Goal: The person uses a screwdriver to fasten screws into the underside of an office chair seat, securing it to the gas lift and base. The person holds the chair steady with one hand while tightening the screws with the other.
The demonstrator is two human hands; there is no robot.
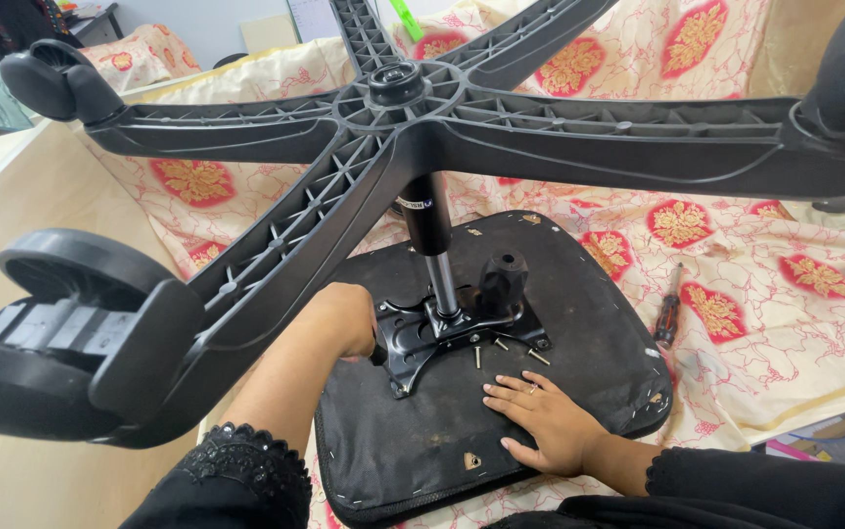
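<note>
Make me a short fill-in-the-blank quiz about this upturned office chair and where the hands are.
1. The right hand lies flat on the seat's ____ underside.
2. The left hand is at the metal ____ plate.
3. A screwdriver lies on the ____ cloth.

Missing words: black; mounting; patterned

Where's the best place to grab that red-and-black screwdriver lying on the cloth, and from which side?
Take the red-and-black screwdriver by its thick handle, the end nearer the person, coming from above. It lies flat on the floral cloth, apart from the black seat underside, with bare cloth on both sides for fingers. The right hand is nearest.
</note>
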